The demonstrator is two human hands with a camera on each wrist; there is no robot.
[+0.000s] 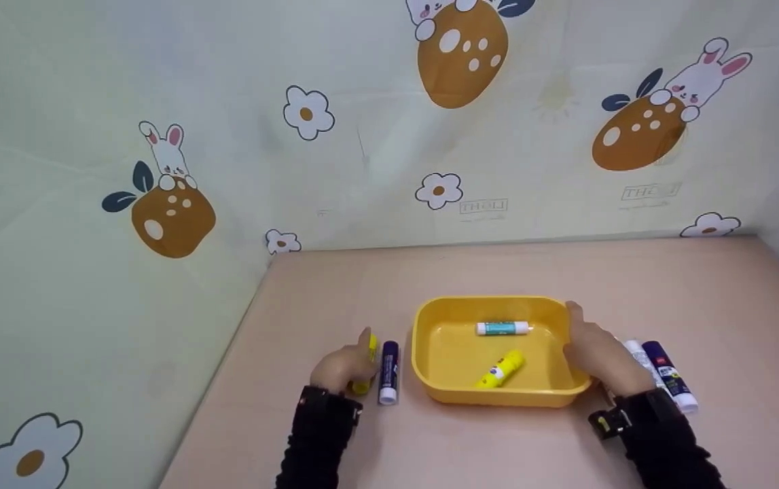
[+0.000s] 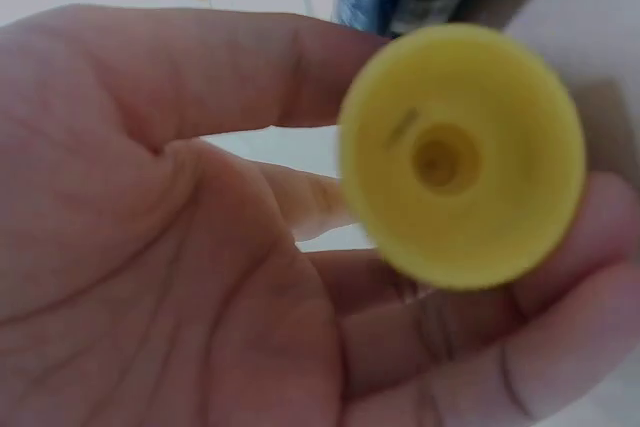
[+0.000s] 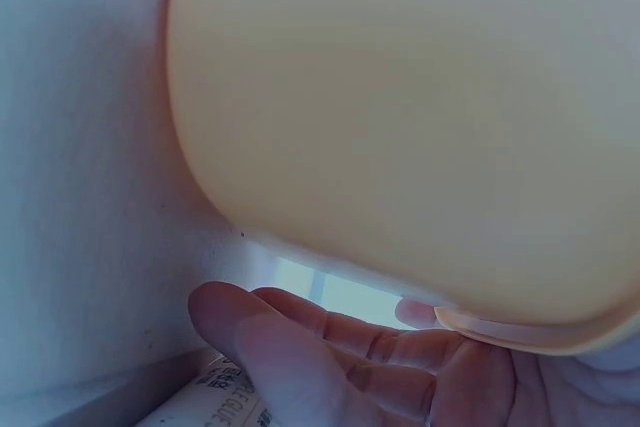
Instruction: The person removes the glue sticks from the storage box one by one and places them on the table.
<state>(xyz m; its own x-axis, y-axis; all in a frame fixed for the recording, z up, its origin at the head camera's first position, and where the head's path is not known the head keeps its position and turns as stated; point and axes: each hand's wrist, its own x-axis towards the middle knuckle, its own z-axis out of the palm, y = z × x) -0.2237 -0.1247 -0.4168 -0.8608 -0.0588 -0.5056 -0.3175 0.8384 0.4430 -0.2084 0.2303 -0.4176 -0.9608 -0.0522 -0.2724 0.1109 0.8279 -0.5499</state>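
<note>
My left hand [image 1: 341, 368] grips a yellow glue stick [image 1: 372, 348] at the left of the bin; the left wrist view looks onto the round yellow end [image 2: 520, 157], with fingers curled about it. Just right of that hand lies a dark purple glue stick [image 1: 389, 370] with a white end. At the bin's right side, my right hand [image 1: 603, 356] holds the rim, thumb inside and fingers outside. The yellow plastic bin [image 1: 498, 399] contains a white-and-teal glue stick [image 1: 502, 329] and a yellow glue stick [image 1: 501, 370]. In the right wrist view the bin's outer wall [image 3: 400, 137] fills much of the frame.
Right of my right hand lie a white glue stick [image 1: 642, 356] and a dark blue glue stick [image 1: 669, 377], side by side. The pinkish tabletop [image 1: 348, 285] meets a wall covering [image 1: 362, 170] printed with rabbits and flowers at the back and left.
</note>
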